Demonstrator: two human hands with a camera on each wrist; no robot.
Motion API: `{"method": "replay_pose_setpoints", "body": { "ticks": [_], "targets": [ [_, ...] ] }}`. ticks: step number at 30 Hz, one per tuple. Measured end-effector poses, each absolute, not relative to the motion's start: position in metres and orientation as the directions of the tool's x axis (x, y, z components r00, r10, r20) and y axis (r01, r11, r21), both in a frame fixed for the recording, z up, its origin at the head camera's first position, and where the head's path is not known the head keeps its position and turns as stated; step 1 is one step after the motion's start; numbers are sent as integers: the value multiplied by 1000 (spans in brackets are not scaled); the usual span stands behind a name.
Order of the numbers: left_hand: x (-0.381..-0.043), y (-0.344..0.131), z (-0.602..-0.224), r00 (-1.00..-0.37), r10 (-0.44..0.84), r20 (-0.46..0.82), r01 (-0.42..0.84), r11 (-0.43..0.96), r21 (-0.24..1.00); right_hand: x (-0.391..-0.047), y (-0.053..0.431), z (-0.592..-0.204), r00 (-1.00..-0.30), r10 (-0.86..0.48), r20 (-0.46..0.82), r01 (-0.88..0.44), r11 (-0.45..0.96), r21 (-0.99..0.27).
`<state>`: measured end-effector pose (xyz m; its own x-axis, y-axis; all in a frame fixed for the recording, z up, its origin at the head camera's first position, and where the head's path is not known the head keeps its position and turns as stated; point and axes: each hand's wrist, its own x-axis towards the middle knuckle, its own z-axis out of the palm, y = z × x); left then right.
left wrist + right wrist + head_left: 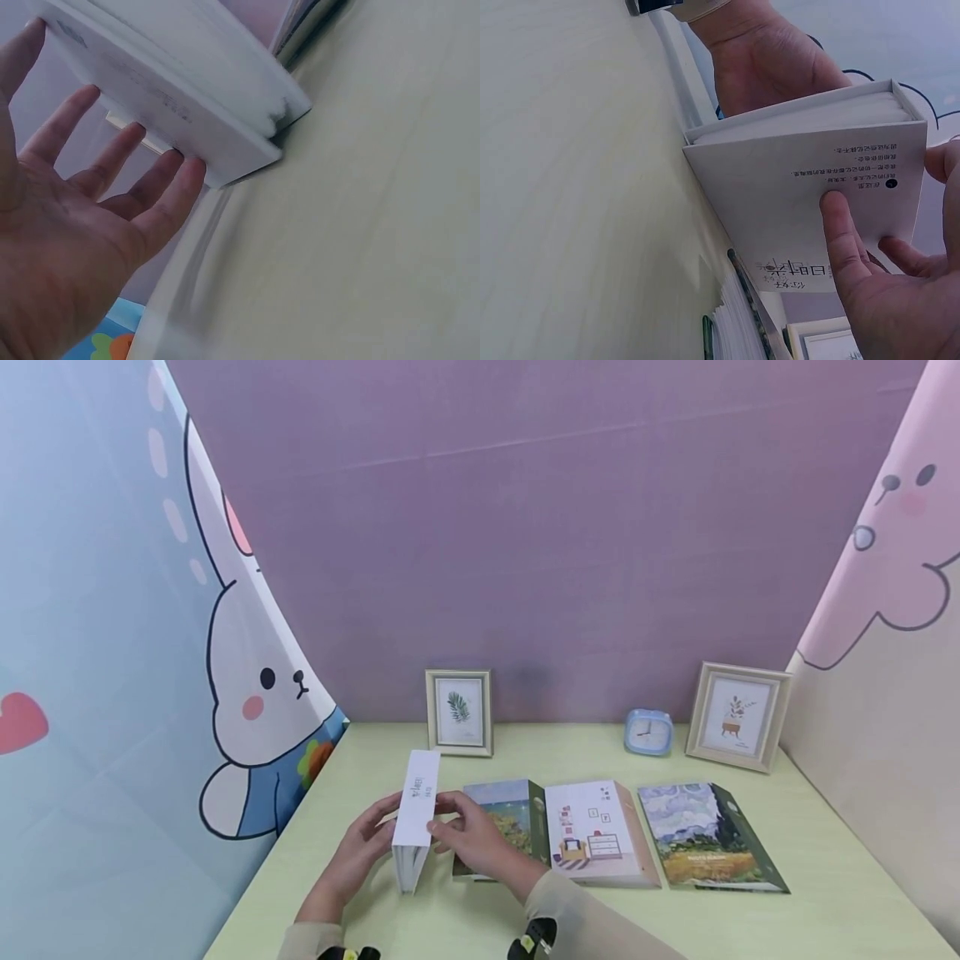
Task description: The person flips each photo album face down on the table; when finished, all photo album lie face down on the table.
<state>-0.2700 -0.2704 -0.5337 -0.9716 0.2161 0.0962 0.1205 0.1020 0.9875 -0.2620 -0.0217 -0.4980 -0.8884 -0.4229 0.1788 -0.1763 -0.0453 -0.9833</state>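
A thick white photo album stands on its long edge on the table, its printed spine facing up. On its left side is my left hand, fingers spread and their tips touching the cover, as the left wrist view shows. From the other side my right hand touches the album, its thumb by the spine's edge. One extended finger of that hand lies against the cover, which carries small dark print. A landscape-covered photo album lies just right of the right hand, partly hidden by it.
An album with a furniture drawing and another landscape album lie to the right. Behind stand a leaf picture frame, a blue clock and a second picture frame. A purple curtain backs the table.
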Motion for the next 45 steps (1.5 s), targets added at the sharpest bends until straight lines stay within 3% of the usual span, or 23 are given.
{"method": "replay_pose_setpoints", "body": {
  "ticks": [22,45],
  "targets": [
    [-273,-271,-539,-978,190,87,124,192,974,-266,-17,-503,-906,-389,170,-140,-103,-985],
    [-273,-279,-542,-984,149,92,126,234,964,-267,-11,-505,-902,-419,109,-168,107,-980]
  ]
}}
